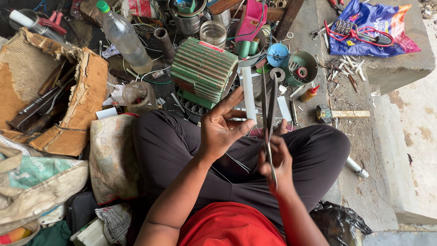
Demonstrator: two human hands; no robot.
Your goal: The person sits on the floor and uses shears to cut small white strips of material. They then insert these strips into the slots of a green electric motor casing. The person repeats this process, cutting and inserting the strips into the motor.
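Note:
My left hand (pixel 223 127) pinches a narrow white strip (pixel 248 93) between thumb and fingers and holds it upright above my lap. My right hand (pixel 276 161) grips long dark scissors (pixel 268 100), whose blades point up and stand just right of the strip, slightly apart. I sit cross-legged in dark trousers and a red top. Right behind the strip lies a green ribbed motor housing (pixel 205 70).
A torn cardboard box (pixel 77 95) of tools sits at left, with a plastic bottle (pixel 124 38) beyond it. A hammer (pixel 341 114), a small glue bottle (pixel 309 93), green and blue cups (pixel 300 66) and a blue bag (pixel 373 27) with red pliers lie to the right.

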